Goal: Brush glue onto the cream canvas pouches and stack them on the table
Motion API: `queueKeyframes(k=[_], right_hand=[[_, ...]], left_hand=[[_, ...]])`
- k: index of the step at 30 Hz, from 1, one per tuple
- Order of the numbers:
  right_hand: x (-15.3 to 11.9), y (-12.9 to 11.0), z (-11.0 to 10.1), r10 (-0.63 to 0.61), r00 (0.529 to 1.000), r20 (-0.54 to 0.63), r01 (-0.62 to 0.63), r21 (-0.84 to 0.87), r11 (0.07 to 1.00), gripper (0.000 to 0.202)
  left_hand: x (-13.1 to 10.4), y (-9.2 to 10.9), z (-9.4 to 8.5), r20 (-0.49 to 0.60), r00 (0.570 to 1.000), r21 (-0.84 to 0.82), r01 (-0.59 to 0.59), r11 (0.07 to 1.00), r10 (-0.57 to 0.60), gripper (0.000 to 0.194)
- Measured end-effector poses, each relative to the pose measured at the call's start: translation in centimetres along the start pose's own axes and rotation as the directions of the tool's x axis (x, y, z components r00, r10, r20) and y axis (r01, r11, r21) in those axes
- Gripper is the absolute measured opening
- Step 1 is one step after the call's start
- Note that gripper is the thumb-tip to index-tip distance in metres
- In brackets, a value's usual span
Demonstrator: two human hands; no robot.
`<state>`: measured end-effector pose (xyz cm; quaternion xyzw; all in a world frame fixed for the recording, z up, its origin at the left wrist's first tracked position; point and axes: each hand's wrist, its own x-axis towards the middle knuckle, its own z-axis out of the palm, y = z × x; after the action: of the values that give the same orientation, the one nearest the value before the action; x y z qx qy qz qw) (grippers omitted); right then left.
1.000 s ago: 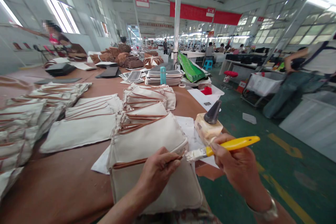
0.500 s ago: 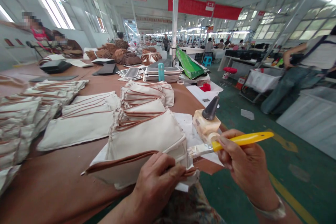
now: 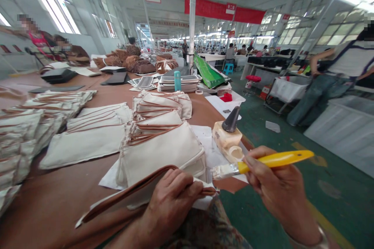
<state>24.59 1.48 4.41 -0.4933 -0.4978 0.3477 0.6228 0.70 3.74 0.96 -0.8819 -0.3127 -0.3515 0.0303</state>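
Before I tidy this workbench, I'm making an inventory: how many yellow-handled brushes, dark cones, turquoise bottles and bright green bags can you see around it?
Yellow-handled brush, in the right hand: 1
Dark cone: 1
Turquoise bottle: 1
Bright green bag: 1
Total: 4

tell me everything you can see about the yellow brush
The yellow brush has a glossy, plastic-looking handle with a hole near its end, and pale, whitish-smeared bristles. The right hand grips the handle nearer the bristles, which point left, just right of the stacked cream pieces; whether they touch is unclear.
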Motion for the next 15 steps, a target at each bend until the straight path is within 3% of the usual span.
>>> queueKeyframes(k=[4,7,11,15], right_hand=[[-0.5,0.7,0.3,0.08,0.98,0.184,-0.089,0.04,0.995,0.026],[-0.9,0.6,-0.5,0.075,0.986,0.145,-0.086,0.071,0.994,0.022],[-0.7,0.2,-0.6,-0.034,0.999,0.04,0.03,0.095,0.995,0.017],[-1.3,0.2,0.1,0.028,0.976,0.216,-0.027,-0.006,1.0,0.018]], left_hand=[[-0.1,-0.1,-0.5,-0.003,1.0,-0.023,-0.019,1.0,0.019,0.012],[-0.4,-0.1,-0.7,0.028,1.0,-0.028,-0.007,1.0,0.007,0.009],[-0.2,0.0,-0.8,0.037,0.999,-0.019,-0.01,1.0,0.011,0.009],[-0.1,-0.3,-1.1,0.018,0.999,-0.027,-0.03,0.999,0.03,0.011]])
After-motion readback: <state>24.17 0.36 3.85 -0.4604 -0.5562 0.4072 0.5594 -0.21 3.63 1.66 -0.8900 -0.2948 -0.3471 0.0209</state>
